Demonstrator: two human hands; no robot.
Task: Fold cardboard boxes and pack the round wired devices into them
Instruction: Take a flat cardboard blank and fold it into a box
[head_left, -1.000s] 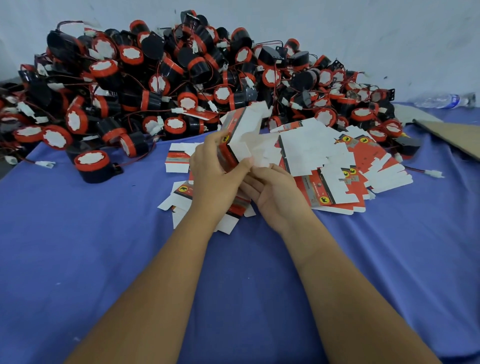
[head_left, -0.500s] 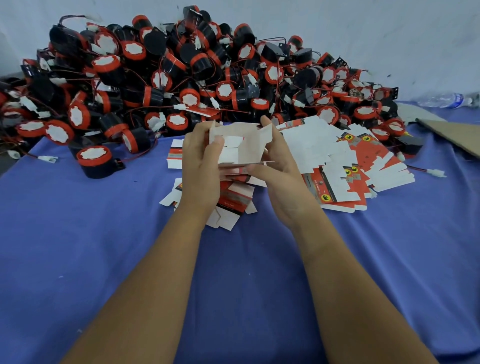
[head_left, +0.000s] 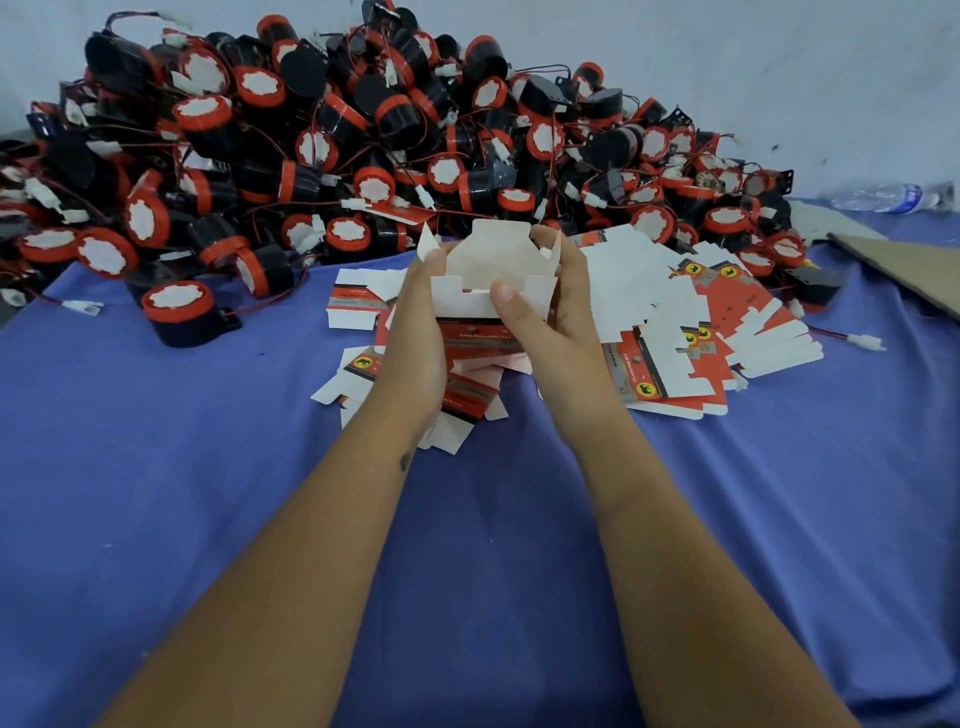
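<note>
While gripping box (head_left: 493, 270), both hands curled

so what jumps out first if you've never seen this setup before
A huge heap of round black-and-red wired devices fills the far left of the blue-covered table. In the middle, the left hand and right hand hold a half-folded box above scattered flat box blanks.

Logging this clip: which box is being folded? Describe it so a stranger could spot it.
On the blue cloth, in front of the device pile, lie flat boxes. The box is the only one raised between both hands, popped open, white inside showing.
</note>
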